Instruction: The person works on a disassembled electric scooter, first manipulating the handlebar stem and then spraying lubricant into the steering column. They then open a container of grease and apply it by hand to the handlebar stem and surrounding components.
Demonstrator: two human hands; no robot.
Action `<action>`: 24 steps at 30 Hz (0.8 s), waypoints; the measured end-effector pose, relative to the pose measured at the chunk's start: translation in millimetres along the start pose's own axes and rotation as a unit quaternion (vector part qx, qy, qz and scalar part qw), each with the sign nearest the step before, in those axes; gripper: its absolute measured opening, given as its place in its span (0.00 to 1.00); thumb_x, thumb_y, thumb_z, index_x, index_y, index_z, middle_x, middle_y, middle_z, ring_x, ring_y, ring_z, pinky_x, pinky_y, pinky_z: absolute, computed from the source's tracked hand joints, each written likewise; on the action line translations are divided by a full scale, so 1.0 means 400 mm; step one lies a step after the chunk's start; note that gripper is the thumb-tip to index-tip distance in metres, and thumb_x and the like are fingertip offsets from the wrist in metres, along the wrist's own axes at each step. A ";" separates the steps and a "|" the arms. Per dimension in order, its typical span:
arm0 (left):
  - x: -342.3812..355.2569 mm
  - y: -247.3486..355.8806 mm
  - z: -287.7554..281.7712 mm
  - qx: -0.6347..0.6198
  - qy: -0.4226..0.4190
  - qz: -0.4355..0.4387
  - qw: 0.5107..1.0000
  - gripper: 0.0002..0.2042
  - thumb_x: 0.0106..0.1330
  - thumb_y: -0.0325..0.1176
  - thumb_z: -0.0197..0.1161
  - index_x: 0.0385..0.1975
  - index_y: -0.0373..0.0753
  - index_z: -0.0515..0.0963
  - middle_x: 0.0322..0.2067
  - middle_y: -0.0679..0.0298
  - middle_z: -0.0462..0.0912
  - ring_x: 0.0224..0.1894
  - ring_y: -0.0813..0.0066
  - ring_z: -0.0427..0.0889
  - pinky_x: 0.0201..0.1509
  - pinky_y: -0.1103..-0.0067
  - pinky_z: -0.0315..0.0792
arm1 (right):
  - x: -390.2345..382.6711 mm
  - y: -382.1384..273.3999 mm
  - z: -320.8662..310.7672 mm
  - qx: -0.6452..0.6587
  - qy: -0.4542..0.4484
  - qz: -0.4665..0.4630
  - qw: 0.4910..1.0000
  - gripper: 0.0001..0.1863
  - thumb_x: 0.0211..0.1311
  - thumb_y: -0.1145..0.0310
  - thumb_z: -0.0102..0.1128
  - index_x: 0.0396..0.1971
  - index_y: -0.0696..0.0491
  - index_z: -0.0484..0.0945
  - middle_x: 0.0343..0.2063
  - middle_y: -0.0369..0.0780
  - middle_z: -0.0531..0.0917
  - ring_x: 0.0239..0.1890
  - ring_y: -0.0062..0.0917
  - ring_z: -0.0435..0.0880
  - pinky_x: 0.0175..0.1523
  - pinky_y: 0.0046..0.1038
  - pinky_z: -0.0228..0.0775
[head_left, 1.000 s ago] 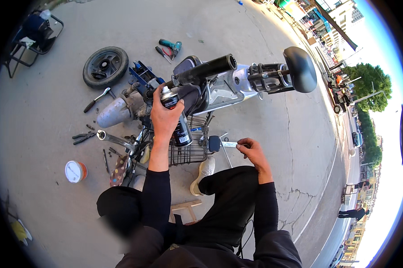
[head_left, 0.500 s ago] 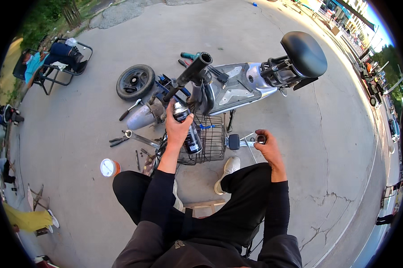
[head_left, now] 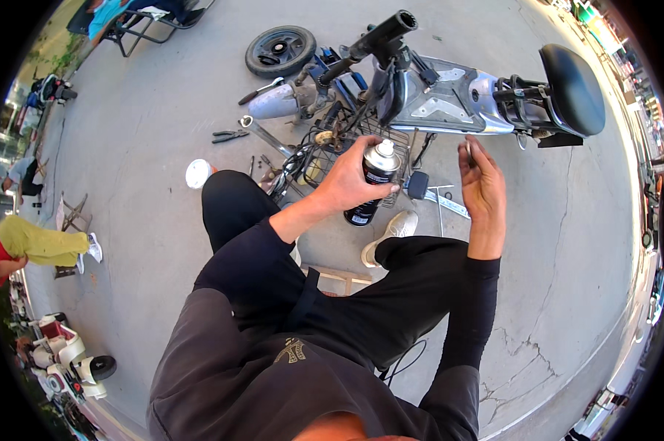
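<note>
My left hand point(head_left: 344, 182) is closed round a black spray can point(head_left: 377, 176) with a white nozzle, held upright above the near side of a wire basket point(head_left: 319, 165). My right hand point(head_left: 485, 184) is raised to the right of the can, thumb and fingers pinching a small round part point(head_left: 470, 151), mostly hidden by the fingers. Beyond both hands lies a partly dismantled scooter point(head_left: 450, 92), its bare dark steering tube point(head_left: 383, 35) sticking up and its black seat point(head_left: 571, 90) at the right. The can and the small part are apart.
A loose wheel point(head_left: 280, 51), pliers point(head_left: 230, 136), a ratchet-like tool point(head_left: 261, 90) and a white-lidded tub point(head_left: 198, 173) are on the concrete at the left. A pedal-like black block point(head_left: 417, 185) lies near my shoe. A person in yellow trousers point(head_left: 45, 241) is at the far left.
The view has shifted, with the scooter now higher and farther right. My left hand has brought the can away from the steering tube, nearer the right hand. The small part has turned edge-on.
</note>
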State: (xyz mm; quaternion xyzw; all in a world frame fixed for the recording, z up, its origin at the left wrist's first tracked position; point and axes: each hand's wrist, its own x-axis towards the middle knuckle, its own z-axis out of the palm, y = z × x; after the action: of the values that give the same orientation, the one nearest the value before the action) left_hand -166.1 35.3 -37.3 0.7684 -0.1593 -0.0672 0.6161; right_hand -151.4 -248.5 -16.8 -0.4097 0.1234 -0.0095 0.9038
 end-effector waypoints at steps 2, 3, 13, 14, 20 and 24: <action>0.025 0.073 -0.011 0.040 -0.008 0.069 0.997 0.41 0.51 0.35 0.82 0.63 0.32 0.65 0.52 0.52 0.81 0.53 0.66 0.83 0.59 0.72 0.76 | 0.035 -0.010 0.107 0.035 -0.033 -0.021 0.999 0.19 0.69 0.79 0.63 0.57 0.68 0.73 0.48 0.46 0.82 0.52 0.31 0.84 0.61 0.26 0.78; 0.042 0.106 -0.010 0.056 -0.008 0.107 0.993 0.41 0.50 0.35 0.82 0.63 0.33 0.66 0.51 0.51 0.82 0.53 0.64 0.85 0.58 0.72 0.77 | 0.047 -0.022 0.146 0.047 -0.046 -0.038 0.997 0.18 0.69 0.79 0.63 0.56 0.68 0.75 0.48 0.47 0.83 0.52 0.31 0.84 0.62 0.26 0.78; 0.181 0.126 -0.016 0.057 -0.017 0.022 0.998 0.40 0.51 0.31 0.80 0.64 0.33 0.65 0.51 0.57 0.81 0.56 0.72 0.81 0.64 0.73 0.73 | 0.104 0.004 0.127 0.246 -0.221 0.067 0.941 0.31 0.83 0.52 0.40 0.64 0.66 0.68 0.52 0.49 0.82 0.52 0.36 0.85 0.54 0.35 0.82; 0.183 0.122 -0.009 0.044 -0.029 0.011 0.999 0.40 0.51 0.31 0.80 0.64 0.32 0.65 0.51 0.57 0.81 0.56 0.72 0.81 0.63 0.73 0.73 | 0.107 0.008 0.117 0.235 -0.212 0.069 0.946 0.31 0.82 0.51 0.39 0.64 0.66 0.68 0.51 0.48 0.82 0.51 0.36 0.85 0.52 0.35 0.81; 0.183 0.071 0.067 0.079 -0.091 0.005 0.993 0.42 0.50 0.31 0.81 0.66 0.31 0.64 0.56 0.53 0.79 0.59 0.67 0.80 0.66 0.72 0.71 | 0.143 -0.043 0.029 0.138 -0.155 0.033 0.978 0.32 0.81 0.48 0.36 0.65 0.62 0.70 0.47 0.45 0.84 0.45 0.32 0.84 0.48 0.33 0.77; 0.187 0.070 0.071 0.085 -0.076 0.017 0.993 0.43 0.50 0.30 0.81 0.66 0.32 0.63 0.57 0.53 0.78 0.60 0.67 0.78 0.66 0.73 0.70 | 0.155 -0.137 0.010 0.038 -0.014 -0.051 0.998 0.24 0.79 0.53 0.45 0.55 0.59 0.77 0.43 0.46 0.84 0.44 0.34 0.85 0.45 0.33 0.78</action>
State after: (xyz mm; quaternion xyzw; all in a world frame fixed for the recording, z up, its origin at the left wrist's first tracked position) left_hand -108.6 -20.8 -9.6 0.8078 -0.2239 -0.1012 0.5358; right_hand -85.7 -289.2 13.4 -0.3813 0.0889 -0.0547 0.9186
